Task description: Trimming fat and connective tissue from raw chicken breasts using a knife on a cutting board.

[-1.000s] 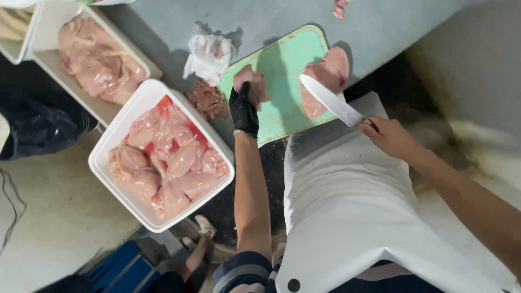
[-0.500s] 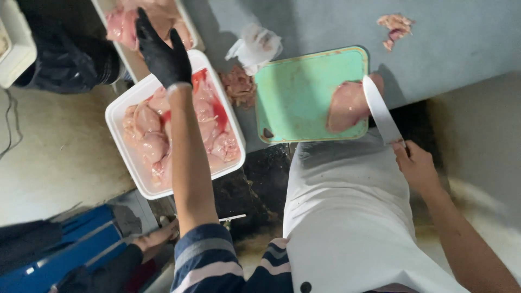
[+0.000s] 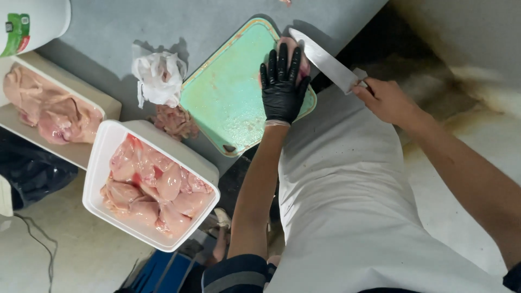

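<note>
The left hand, in a black glove, lies flat with fingers spread on a piece of raw chicken at the far right edge of the green cutting board. The right hand, bare, is closed around the handle of a broad knife whose blade rests against the meat just right of the board. Left of the board lie a crumpled white bag and meat scraps on the grey desk; nearer, left of the board, a white foam tray holds raw chicken pieces.
</note>
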